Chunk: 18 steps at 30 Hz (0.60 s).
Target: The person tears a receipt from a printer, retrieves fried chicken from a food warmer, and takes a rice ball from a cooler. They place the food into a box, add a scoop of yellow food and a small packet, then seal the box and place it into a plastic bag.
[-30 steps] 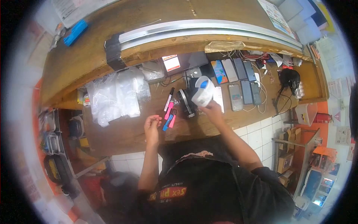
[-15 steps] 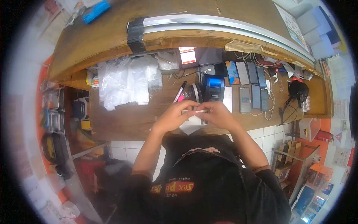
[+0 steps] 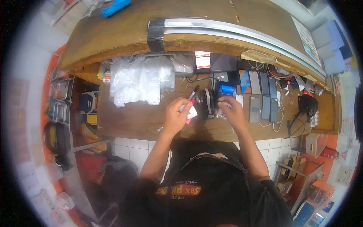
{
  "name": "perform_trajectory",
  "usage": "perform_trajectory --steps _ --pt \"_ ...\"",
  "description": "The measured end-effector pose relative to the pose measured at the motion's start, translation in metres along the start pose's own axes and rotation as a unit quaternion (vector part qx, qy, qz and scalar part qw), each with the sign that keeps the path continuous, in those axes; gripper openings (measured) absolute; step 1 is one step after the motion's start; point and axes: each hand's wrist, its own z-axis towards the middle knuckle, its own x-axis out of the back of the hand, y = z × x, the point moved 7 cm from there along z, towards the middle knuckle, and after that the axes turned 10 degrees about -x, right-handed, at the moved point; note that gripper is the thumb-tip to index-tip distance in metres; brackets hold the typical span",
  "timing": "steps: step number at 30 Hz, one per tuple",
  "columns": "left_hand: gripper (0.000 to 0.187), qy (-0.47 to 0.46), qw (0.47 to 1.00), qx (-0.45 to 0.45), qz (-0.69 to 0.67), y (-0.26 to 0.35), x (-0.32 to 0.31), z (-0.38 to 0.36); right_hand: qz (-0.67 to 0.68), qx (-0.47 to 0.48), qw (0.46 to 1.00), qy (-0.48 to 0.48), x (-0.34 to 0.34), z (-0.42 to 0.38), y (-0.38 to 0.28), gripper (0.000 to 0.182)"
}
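Observation:
My left hand (image 3: 174, 116) pinches a small white slip of paper (image 3: 192, 112) between thumb and fingers, above the wooden desk. A bright pink object (image 3: 190, 120) shows right beside the slip. My right hand (image 3: 235, 115) is apart from the left, its fingertips pressed together; a small pale piece shows at them, too blurred to name. Between the hands stands a black roll-like object with a light band (image 3: 207, 102). Behind the right fingers is a small black printer with a blue top (image 3: 228, 90). A dark marker (image 3: 194, 91) lies beyond my left hand.
Clear plastic bags (image 3: 132, 83) lie on the desk's left. Several phones (image 3: 255, 109) are laid in rows on the right, with white cables around them. A raised wooden shelf (image 3: 211, 43) with a metal rail overhangs the back. A black cable bundle (image 3: 308, 104) sits far right.
My hands were together over a white paper with dark printing; now they are apart. The left keeps a white slip, and the right has moved toward the printer. The whole view has shifted.

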Motion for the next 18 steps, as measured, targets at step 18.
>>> perform_trajectory --steps 18 --pt "0.023 -0.027 0.99 0.009 -0.14 0.033 0.011 0.183 0.332 -0.091 0.937 0.059 0.027 -0.002 0.01 0.026"
